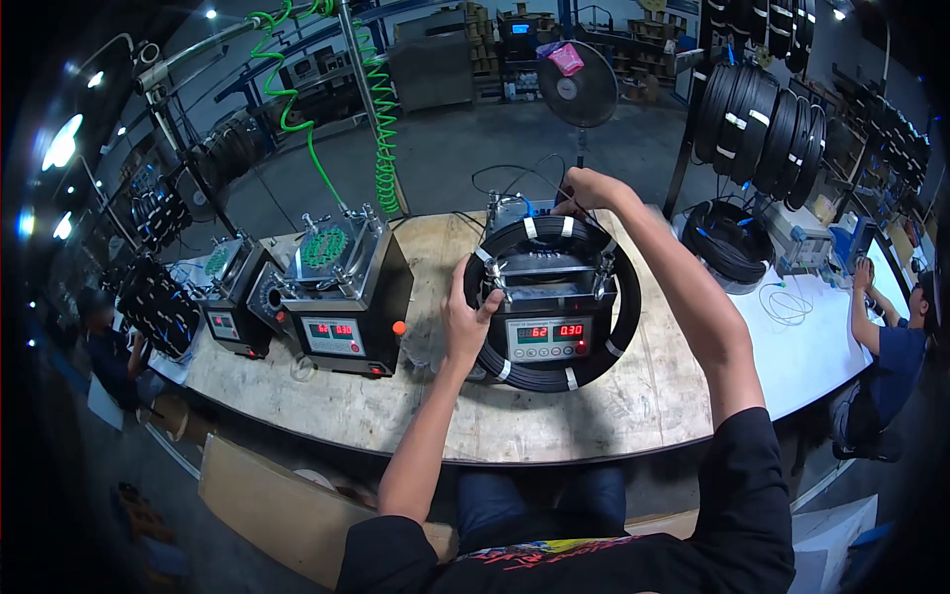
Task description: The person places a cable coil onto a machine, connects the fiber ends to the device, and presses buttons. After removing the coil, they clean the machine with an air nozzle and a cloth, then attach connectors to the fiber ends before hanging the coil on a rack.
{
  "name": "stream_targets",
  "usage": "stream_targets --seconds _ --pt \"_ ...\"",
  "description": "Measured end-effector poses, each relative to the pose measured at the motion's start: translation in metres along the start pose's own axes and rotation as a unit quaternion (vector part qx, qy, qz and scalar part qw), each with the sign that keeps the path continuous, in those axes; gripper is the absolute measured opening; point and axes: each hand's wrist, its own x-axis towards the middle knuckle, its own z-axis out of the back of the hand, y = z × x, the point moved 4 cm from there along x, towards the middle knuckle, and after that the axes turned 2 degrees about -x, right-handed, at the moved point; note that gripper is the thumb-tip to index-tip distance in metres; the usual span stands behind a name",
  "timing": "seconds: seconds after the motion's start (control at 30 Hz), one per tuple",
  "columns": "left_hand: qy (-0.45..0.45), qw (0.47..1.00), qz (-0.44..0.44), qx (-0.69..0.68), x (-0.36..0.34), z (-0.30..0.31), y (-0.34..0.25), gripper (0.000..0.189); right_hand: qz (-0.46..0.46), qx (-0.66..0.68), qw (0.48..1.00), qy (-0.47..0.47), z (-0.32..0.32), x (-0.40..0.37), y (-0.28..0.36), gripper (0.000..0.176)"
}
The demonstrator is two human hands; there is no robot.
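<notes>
The black cable coil (pixel 625 297) lies flat on the desk (pixel 594 421), ringed around the middle machine (pixel 549 337) with its red number display, white ties spaced along the band. The left hand (pixel 467 315) is on the coil's rim at the machine's left, its grip closed around the band with the thumb over the top. The right hand (pixel 586 188) reaches to the rim behind the machine, fingers curled down where thin dark leads loop up (whether that grip pinches anything I cannot tell from here). Left of the middle machine stands a second machine (pixel 341 302) of the same kind, and a third one (pixel 230 297) beyond it. Green coiled hoses (pixel 381 129) hang behind those. Right of the middle machine another coil (pixel 724 243) rests on the desk, more hang on a rack (pixel 762 124) above it, and a co-worker in blue (pixel 891 351) sits farther right.
</notes>
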Motion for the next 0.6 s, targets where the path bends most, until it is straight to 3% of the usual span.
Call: stream_targets --seconds 0.13,0.33,0.6 --pt "-0.003 1.000 -0.007 0.000 0.000 -0.001 0.005 0.100 0.025 -0.084 0.996 -0.024 -0.008 0.007 0.012 0.045" --pt "-0.002 1.000 -0.001 -0.009 -0.001 -0.002 0.005 0.099 0.128 -0.076 0.988 -0.041 -0.013 0.011 0.010 0.035" --pt "0.004 1.000 -0.005 -0.009 -0.001 -0.001 0.002 0.100 0.145 -0.050 0.986 -0.066 -0.016 0.010 0.008 0.030"
